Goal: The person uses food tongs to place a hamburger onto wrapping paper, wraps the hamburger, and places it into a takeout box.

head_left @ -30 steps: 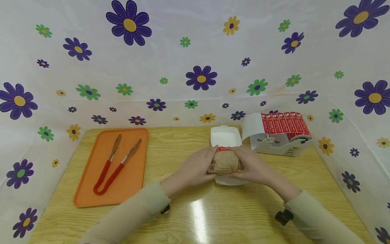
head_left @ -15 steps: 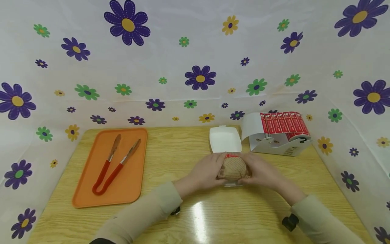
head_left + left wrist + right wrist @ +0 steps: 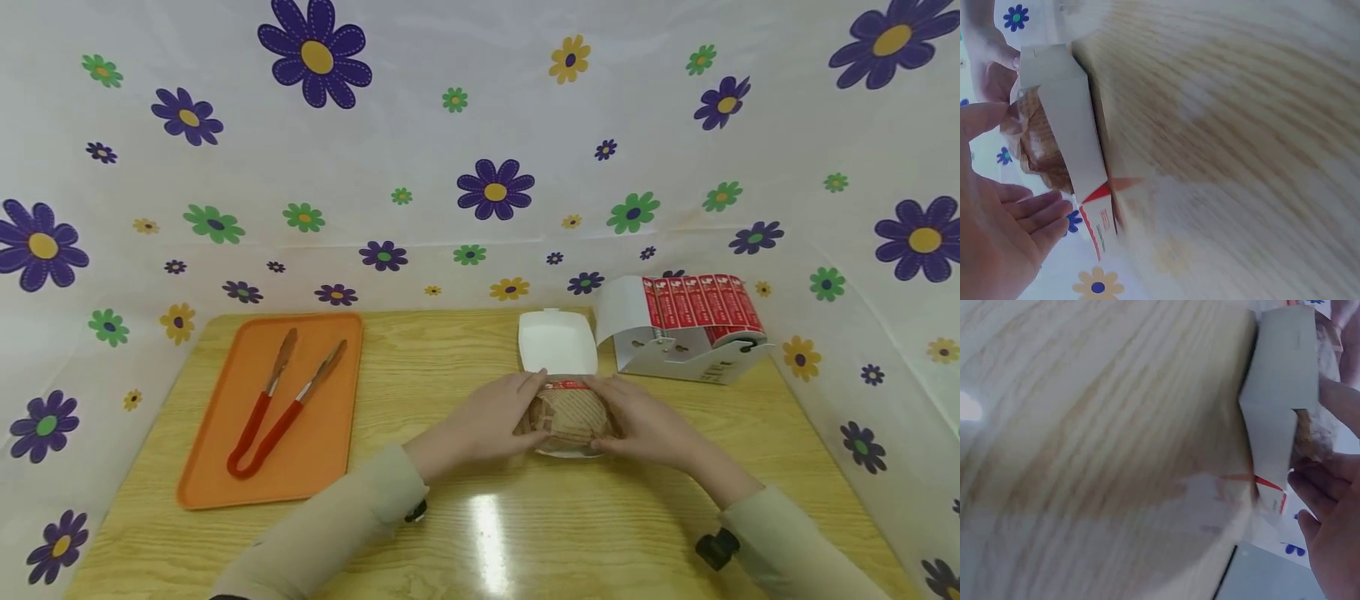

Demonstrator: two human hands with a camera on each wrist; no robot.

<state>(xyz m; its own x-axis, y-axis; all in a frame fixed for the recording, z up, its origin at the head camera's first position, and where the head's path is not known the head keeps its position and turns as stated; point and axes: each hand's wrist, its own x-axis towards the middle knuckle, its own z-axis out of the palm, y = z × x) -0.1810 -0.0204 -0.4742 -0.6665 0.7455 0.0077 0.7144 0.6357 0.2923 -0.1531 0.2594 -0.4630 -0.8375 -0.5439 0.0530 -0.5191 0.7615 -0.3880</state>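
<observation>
A burger wrapped in brown paper (image 3: 572,414) with a red sticker sits in the base of a white clamshell box (image 3: 557,343), its lid raised behind. My left hand (image 3: 491,419) is at the burger's left side, thumb tip by the wrapper. In the left wrist view, the fingers (image 3: 1041,219) are spread and a little apart from the paper. On the other side, my right hand (image 3: 651,421) has its thumb and fingers loosely beside the wrapper. The right wrist view shows those fingers (image 3: 1316,487) fairly straight, tips at the box's edge.
Red-handled tongs (image 3: 258,429) lie on an orange tray (image 3: 318,467) at the left of the wooden table (image 3: 420,350). A white dispenser (image 3: 675,362) with rolls of red stickers (image 3: 701,304) stands right of the box. Flowered cloth (image 3: 420,150) surrounds the table.
Both hands lowered the burger towards the front and into the box base. Since then the fingers have loosened, and the left hand has drawn slightly away to the left.
</observation>
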